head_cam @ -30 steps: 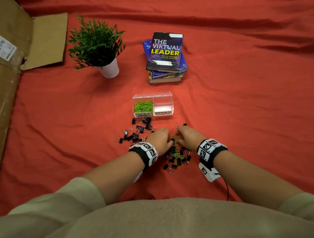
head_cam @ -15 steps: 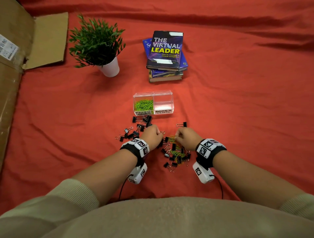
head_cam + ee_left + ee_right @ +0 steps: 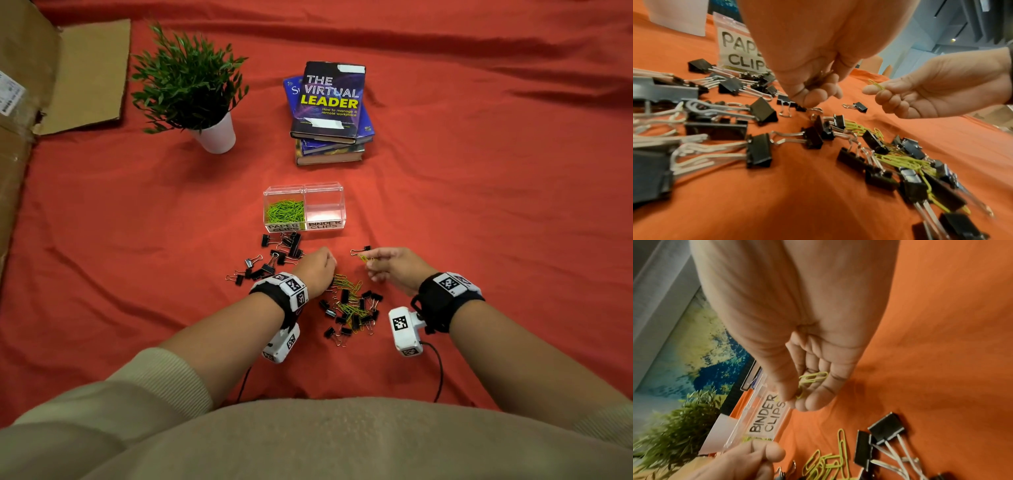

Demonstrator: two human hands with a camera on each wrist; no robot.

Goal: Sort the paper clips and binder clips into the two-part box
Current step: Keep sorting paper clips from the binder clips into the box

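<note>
Just short of the two-part box (image 3: 304, 192), right hand (image 3: 397, 267) pinches green paper clips (image 3: 363, 257) between thumb and forefinger, clips poking out past the fingertips toward the box's binder-clip half. Left hand (image 3: 317, 269), near side of the box's paper-clip half, is curled closed around something wiry; cannot tell what. Loose binder clips (image 3: 274, 255) lie scattered on the red cloth (image 3: 479, 222) just before the box, and a mixed heap (image 3: 352, 308) sits nearer the person, between both wrists.
</note>
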